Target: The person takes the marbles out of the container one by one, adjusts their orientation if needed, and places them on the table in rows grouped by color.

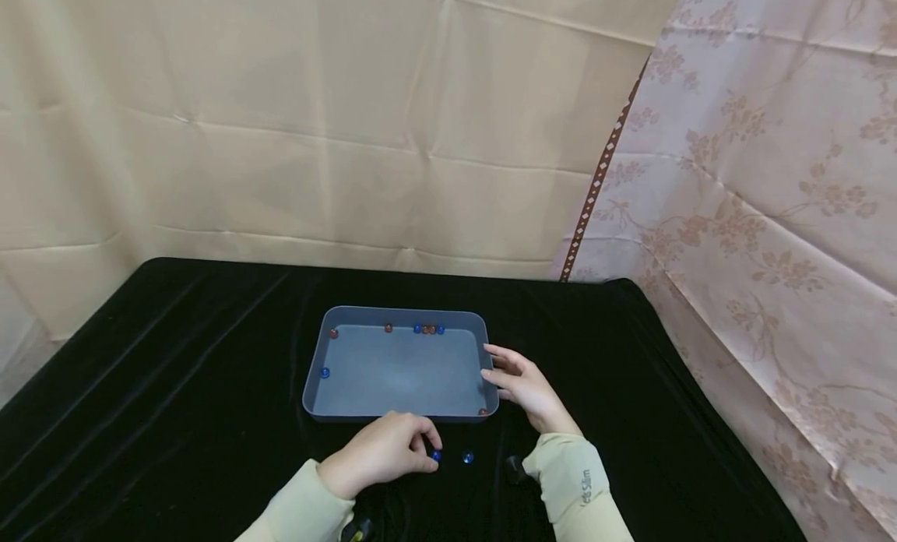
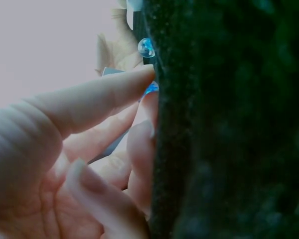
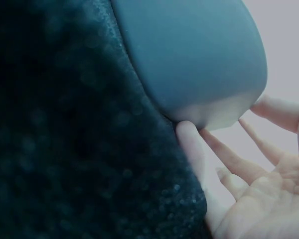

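Between the thumb and index fingertip of my left hand point(image 1: 385, 452) is a blue marble point(image 1: 437, 455), pinched close over the black cloth; the left wrist view shows the same marble point(image 2: 150, 88) mostly hidden by the fingers. A second blue marble point(image 1: 468, 457) lies on the cloth just to the right, also in the left wrist view. My right hand point(image 1: 527, 386) touches the right side of the shallow grey-blue tray point(image 1: 399, 417) with spread, fairly straight fingers. In the right wrist view its fingertips meet the outside of the tray's corner point(image 3: 204, 64).
Inside the tray, blue and brown marbles point(image 1: 429, 329) line the far wall. Another blue marble point(image 1: 325, 373) sits by the left wall, and a brown one point(image 1: 483, 411) in the near right corner. Black cloth point(image 1: 175, 417) covers the table, with curtains point(image 1: 350, 137) behind.
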Demonstrator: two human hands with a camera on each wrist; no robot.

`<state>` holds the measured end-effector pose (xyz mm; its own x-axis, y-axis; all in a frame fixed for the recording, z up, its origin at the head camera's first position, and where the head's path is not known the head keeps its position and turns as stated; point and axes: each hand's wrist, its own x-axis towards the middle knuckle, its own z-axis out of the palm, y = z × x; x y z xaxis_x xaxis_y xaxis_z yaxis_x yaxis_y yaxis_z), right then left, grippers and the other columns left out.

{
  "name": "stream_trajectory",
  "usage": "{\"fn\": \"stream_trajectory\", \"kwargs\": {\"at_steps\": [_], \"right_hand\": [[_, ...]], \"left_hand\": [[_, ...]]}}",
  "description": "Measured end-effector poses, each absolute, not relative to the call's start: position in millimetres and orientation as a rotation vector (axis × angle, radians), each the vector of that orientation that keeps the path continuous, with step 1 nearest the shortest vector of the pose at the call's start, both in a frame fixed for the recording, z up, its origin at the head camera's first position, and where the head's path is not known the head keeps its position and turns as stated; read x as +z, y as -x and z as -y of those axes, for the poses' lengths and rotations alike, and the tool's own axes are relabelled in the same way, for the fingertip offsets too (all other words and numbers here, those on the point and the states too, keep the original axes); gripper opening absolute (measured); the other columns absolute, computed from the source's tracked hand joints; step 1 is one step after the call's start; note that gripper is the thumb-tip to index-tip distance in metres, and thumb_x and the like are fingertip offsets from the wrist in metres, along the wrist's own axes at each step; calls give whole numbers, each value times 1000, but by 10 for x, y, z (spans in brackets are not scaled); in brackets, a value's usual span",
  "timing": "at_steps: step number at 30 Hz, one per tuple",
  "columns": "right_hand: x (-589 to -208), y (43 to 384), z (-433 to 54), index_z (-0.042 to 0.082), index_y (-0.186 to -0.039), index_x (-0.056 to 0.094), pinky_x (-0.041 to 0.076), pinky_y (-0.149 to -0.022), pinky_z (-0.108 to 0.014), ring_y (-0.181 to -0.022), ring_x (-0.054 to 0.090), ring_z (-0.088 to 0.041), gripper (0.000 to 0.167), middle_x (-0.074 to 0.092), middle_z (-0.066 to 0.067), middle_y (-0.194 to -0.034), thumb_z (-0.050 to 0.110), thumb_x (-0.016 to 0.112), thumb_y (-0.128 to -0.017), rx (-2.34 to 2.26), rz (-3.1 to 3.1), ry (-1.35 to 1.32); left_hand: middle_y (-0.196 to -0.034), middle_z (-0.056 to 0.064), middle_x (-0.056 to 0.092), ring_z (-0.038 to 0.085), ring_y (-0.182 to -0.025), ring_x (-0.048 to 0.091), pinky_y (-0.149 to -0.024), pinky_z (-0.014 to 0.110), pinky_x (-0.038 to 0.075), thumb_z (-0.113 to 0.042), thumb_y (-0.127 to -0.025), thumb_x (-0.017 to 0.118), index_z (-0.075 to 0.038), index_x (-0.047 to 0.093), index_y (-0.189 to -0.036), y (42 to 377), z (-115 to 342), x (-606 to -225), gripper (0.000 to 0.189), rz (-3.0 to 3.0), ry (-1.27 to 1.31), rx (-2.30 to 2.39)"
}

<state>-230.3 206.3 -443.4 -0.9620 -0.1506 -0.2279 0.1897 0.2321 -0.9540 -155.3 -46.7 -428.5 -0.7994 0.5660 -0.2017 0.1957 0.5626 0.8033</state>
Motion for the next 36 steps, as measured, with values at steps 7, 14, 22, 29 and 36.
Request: {"fn": "stream_trajectory", "kwargs": {"at_steps": [7, 14, 22, 29, 36], "right_hand": [[-4422, 2303, -2062, 15, -143, 51, 51, -100, -49, -126, 57, -34, 49, 48, -20, -148, 19, 64, -96, -1790, -2234, -37], [-4416, 2304, -2059, 15, -143, 51, 51, -100, -49, -126, 57, -33, 49, 47, -19, -148, 19, 64, -96, -1787, -2237, -39], [-4415, 2293, -2056, 15, -143, 52, 51, -100, -50, -124, 58, -33, 48, 48, -20, -148, 19, 64, -96, -1780, -2245, -42], [-4418, 2291, -2050, 15, -143, 52, 51, -99, -49, -122, 59, -32, 48, 48, -20, -147, 19, 63, -96, -1789, -2239, -38], [-4410, 2293, -2051, 15, -143, 51, 50, -100, -50, -123, 59, -33, 47, 47, -21, -148, 19, 62, -97, -1787, -2231, -39]], "left_hand": [[-67, -8, 64, 9, -58, 57, -58, 25, 44, -20, -87, 75, -12, 70, -104, 1542, 473, -4279, 20, -2355, -610, 1132], [-69, -8, 65, 10, -60, 59, -60, 26, 45, -22, -87, 75, -10, 69, -110, 1535, 503, -4255, 26, -2329, -614, 1153], [-69, -6, 66, 11, -61, 59, -58, 26, 45, -23, -88, 75, -8, 68, -111, 1553, 558, -4213, 28, -2287, -607, 1178], [-71, -2, 66, 13, -58, 58, -54, 27, 46, -22, -90, 73, -6, 67, -109, 1581, 573, -4123, 26, -2263, -626, 1213], [-75, 3, 69, 18, -60, 62, -56, 28, 47, -24, -93, 69, -5, 68, -111, 1631, 535, -3995, 26, -2281, -659, 1208]]}}
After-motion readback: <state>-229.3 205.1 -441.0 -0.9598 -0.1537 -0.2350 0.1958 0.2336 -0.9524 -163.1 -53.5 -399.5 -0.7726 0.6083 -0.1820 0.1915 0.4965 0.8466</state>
